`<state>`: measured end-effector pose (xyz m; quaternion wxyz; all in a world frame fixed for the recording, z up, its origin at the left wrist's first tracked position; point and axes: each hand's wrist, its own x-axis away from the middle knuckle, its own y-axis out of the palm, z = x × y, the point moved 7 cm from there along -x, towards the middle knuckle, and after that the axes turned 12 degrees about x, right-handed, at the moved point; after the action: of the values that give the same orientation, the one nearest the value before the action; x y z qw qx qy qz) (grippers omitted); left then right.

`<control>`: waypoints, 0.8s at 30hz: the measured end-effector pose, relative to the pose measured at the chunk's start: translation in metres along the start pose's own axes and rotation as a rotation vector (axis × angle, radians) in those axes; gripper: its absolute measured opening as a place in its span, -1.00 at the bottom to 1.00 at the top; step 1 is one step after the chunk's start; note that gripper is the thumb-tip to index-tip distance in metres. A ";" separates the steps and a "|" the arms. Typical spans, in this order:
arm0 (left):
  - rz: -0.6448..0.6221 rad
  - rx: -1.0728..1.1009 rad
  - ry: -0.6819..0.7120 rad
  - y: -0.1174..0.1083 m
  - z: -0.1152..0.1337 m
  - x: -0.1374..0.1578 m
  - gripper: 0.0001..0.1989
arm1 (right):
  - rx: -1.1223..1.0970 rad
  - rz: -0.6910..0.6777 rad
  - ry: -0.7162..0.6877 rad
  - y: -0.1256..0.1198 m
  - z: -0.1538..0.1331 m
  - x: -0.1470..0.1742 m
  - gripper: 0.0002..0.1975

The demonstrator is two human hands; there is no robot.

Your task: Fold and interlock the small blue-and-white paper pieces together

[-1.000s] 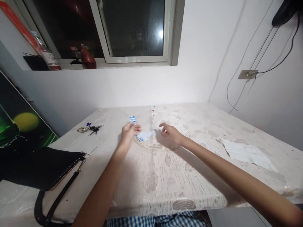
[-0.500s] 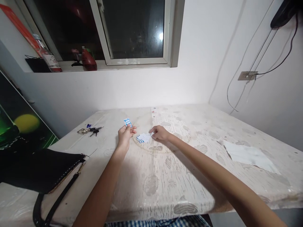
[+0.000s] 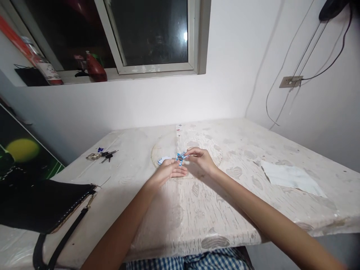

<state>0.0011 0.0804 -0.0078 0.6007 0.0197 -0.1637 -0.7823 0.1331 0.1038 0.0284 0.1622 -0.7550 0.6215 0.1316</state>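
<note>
My left hand (image 3: 168, 171) is half turned up over the middle of the table, its thumb pressed on some small blue-and-white printed cards (image 3: 179, 159). My right hand (image 3: 203, 159) comes in from the right, thumb and fingertips pinched on a card (image 3: 185, 154) with blue print that meets the left hand's cards. Behind the left hand lies a small pile of white cards (image 3: 164, 160) with blue marks, partly hidden by that hand. What the print says is too small to read.
A patterned cloth covers the table (image 3: 197, 213). Keys (image 3: 108, 154) lie at the left, with a black handbag (image 3: 45, 204) nearer me. At the right is a white sheet (image 3: 289, 178). A wall with a window (image 3: 153, 68) stands behind.
My left hand has moved right with its card and turned palm-up. My right hand has lifted from beside the pile and come to the left hand's cards. The view has shifted slightly.
</note>
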 end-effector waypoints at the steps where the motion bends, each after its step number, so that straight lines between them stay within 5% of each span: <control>1: -0.003 -0.012 0.005 0.002 0.000 0.000 -0.73 | 0.001 0.005 -0.006 0.004 0.001 0.002 -0.93; 8: -0.040 -0.085 0.073 0.011 0.005 0.001 -0.71 | 0.168 0.135 -0.027 0.010 0.009 0.013 -0.89; 24: -0.062 -0.074 0.273 0.021 0.015 0.002 -0.54 | 0.199 0.113 -0.133 0.012 -0.013 0.025 -0.81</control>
<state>0.0174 0.0774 0.0124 0.5932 0.1088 -0.0505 -0.7961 0.1257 0.0741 0.0289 0.2696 -0.6886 0.6609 0.1278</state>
